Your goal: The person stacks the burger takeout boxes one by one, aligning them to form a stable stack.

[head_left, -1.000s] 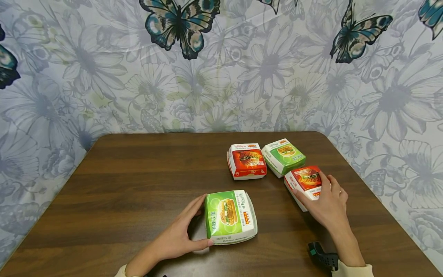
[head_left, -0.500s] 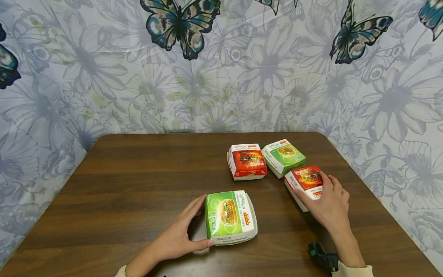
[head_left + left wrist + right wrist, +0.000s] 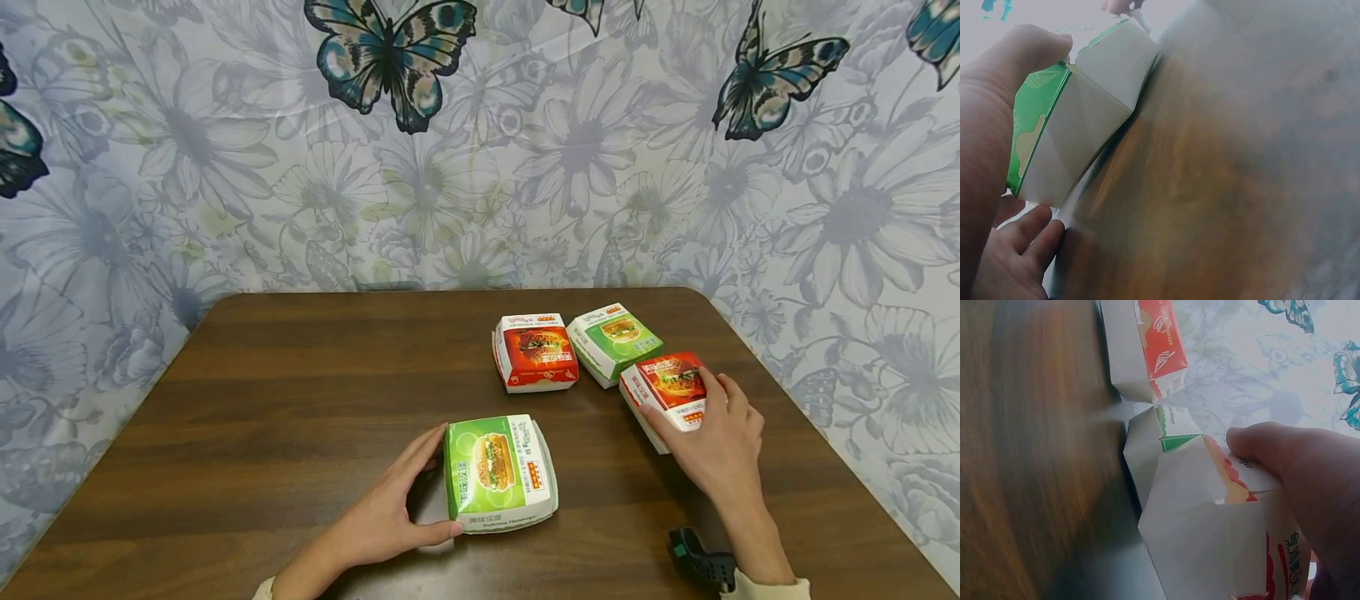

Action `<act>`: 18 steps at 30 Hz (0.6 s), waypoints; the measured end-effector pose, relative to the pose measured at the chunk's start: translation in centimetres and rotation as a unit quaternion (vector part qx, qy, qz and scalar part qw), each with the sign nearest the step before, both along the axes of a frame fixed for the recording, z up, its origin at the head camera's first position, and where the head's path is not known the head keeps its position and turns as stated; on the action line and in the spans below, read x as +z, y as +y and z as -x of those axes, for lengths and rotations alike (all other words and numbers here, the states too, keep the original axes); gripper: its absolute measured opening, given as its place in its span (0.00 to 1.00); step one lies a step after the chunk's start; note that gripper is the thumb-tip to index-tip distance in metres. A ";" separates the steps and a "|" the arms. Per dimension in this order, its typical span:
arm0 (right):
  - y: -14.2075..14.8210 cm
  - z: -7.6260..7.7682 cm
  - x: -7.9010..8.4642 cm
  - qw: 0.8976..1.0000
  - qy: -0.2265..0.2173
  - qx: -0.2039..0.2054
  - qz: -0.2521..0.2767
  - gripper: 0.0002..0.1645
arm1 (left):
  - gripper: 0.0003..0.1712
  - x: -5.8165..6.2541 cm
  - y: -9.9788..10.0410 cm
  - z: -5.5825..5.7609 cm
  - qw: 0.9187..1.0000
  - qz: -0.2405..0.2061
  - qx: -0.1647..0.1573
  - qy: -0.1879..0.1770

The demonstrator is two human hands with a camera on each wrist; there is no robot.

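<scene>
My left hand point(image 3: 384, 507) grips the left side of a green-and-white burger box point(image 3: 491, 467) on the table. In the left wrist view the thumb lies at one corner of that box point(image 3: 1072, 131) and the fingers point(image 3: 1040, 244) at the opposite side. At the right, my right hand point(image 3: 716, 446) holds a red-and-white burger box point(image 3: 663, 387) by its near and right sides. The right wrist view has the thumb point(image 3: 1266, 444) against this box point(image 3: 1204, 544); the other fingers are hidden there. The held red box sits close to a second green burger box point(image 3: 617, 340).
Left of the second green box stands another red burger box point(image 3: 536, 352), at its corner. The brown wooden table point(image 3: 300, 375) has rounded far corners, with a flowered butterfly cloth point(image 3: 480, 183) behind it. A black band point(image 3: 701, 560) is on the right wrist.
My right hand has shifted the held red box slightly to the right and turned it a little. The left hand and its green box have stayed put.
</scene>
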State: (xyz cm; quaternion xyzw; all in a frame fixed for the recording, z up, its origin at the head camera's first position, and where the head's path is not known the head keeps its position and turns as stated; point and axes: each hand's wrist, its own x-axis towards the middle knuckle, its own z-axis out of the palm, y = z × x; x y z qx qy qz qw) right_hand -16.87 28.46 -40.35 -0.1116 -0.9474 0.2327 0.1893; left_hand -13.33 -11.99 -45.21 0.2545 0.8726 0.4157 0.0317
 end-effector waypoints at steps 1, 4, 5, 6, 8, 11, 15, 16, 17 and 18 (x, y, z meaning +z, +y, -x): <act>0.0 0.0 0.0 1.000 0.001 0.000 0.000 0.60 | 0.62 0.0 0.0 0.0 1.000 0.001 0.000 0.004; -0.1 -0.1 0.1 1.000 0.008 0.002 0.000 0.60 | 0.62 -0.2 0.0 0.0 1.000 0.001 -0.001 0.015; -0.2 -0.1 0.1 1.000 0.011 0.003 0.000 0.60 | 0.62 -0.2 0.0 0.0 1.000 0.001 -0.002 0.018; -0.2 -0.1 0.2 1.000 0.015 0.004 0.000 0.60 | 0.62 -0.2 0.0 0.0 1.000 0.000 -0.003 0.019; -0.2 -0.2 0.2 1.000 0.023 0.006 0.001 0.59 | 0.62 -0.2 0.0 0.0 1.000 -0.001 -0.004 0.018; -0.2 -0.2 0.3 0.999 0.036 0.009 0.002 0.59 | 0.62 -0.2 0.0 0.0 1.000 -0.003 -0.005 0.018; -0.3 -0.2 0.3 0.999 0.044 0.013 0.005 0.58 | 0.62 -0.2 0.0 0.0 1.000 -0.003 -0.005 0.021; -0.3 -0.2 0.3 0.999 0.045 0.014 0.006 0.58 | 0.62 -0.2 0.0 0.0 1.000 -0.003 -0.006 0.023; -0.3 -0.2 0.4 0.999 0.046 0.014 0.006 0.58 | 0.62 -0.2 0.0 0.0 1.000 -0.004 -0.007 0.023; -0.4 -0.2 0.4 0.999 0.047 0.015 0.006 0.58 | 0.62 -0.2 0.0 0.1 1.000 -0.005 -0.008 0.023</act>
